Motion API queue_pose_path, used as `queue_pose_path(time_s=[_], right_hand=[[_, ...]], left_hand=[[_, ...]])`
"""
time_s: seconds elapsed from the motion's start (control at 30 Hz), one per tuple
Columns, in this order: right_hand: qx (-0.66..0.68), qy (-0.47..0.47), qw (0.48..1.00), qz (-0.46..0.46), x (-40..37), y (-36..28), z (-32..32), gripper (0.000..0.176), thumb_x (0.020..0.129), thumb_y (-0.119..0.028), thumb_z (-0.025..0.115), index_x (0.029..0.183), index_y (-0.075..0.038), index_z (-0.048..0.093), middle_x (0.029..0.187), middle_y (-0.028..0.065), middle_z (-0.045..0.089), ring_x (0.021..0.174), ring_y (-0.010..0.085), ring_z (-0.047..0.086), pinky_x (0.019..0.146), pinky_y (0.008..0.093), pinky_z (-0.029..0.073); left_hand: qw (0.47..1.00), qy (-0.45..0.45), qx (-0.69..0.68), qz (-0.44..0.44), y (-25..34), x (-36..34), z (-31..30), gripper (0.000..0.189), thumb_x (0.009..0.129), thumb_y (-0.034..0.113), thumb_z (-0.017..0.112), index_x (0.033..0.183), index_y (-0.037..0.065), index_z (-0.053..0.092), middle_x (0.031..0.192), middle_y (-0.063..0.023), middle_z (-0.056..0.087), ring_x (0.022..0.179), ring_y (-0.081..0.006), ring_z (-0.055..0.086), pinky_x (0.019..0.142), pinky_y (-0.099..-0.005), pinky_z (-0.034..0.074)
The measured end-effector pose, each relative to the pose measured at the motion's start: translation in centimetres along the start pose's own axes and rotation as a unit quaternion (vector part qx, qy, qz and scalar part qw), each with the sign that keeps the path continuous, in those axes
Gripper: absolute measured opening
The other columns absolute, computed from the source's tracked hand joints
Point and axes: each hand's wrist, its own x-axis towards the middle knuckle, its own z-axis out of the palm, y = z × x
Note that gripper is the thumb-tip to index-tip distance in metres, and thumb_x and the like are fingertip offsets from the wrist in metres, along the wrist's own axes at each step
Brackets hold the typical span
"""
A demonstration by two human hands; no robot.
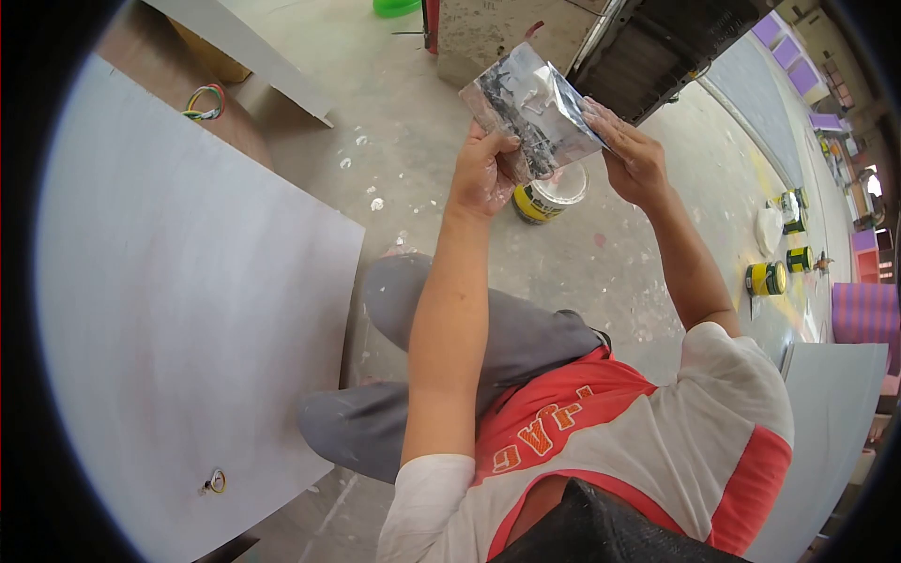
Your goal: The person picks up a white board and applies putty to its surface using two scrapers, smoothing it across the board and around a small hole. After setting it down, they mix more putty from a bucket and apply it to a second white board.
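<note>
A flat board or plate [518, 103], smeared with white and grey paste, is held up in front of me. My left hand [485, 171] grips its lower left edge, with the thumb on the smeared face. My right hand [631, 155] is at the right side, its fingers along a shiny metal blade [574, 114] that lies against the board. A lump of white paste [540, 97] sits on the face between them. Just below stands an open yellow and black can [554, 195] with a white rim, partly hidden by the board and my left hand.
A large pale panel [197, 310] fills the left, with looped wires [205, 101] behind its upper edge. Several yellow and black cans [766, 279] stand at the right. A dark metal frame [648, 56] and a concrete-like block [483, 38] are at the top.
</note>
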Motion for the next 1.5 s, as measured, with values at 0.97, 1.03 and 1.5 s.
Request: queue_pose_path(time_s=[0.97,1.03,1.5], right_hand=[[0.658,0.162,0.710,0.192,5.9,-6.3,3.4,0.023,0.085,0.003,0.060,0.107,0.004,0.055,0.101,0.0172,0.064,0.092,0.0312,0.064,0.082,0.0488,0.054],[0.649,0.107,0.743,0.123,6.4,-5.9,3.4,0.024,0.086,0.003,0.059,0.109,0.004,0.055,0.103,0.0179,0.063,0.091,0.0315,0.064,0.081,0.0483,0.054],[0.419,-0.139,0.897,-0.009,8.0,-12.9,8.7,0.031,0.084,0.005,0.054,0.114,0.001,0.054,0.107,0.0162,0.064,0.097,0.0284,0.064,0.079,0.0339,0.052]], left_hand=[[0.936,0.163,0.146,0.276,6.0,-9.2,10.2,0.057,0.075,-0.004,0.049,0.130,0.006,0.037,0.121,-0.0109,0.050,0.109,-0.0236,0.055,0.093,-0.0383,0.049],[0.914,0.186,0.165,0.320,5.4,-9.1,11.8,0.057,0.075,-0.006,0.048,0.130,0.006,0.037,0.122,-0.0108,0.049,0.111,-0.0232,0.054,0.094,-0.0380,0.049],[0.758,0.300,0.312,0.488,5.0,-20.8,21.2,0.060,0.076,-0.007,0.045,0.134,0.001,0.032,0.125,-0.0177,0.049,0.112,-0.0319,0.054,0.089,-0.0473,0.051]])
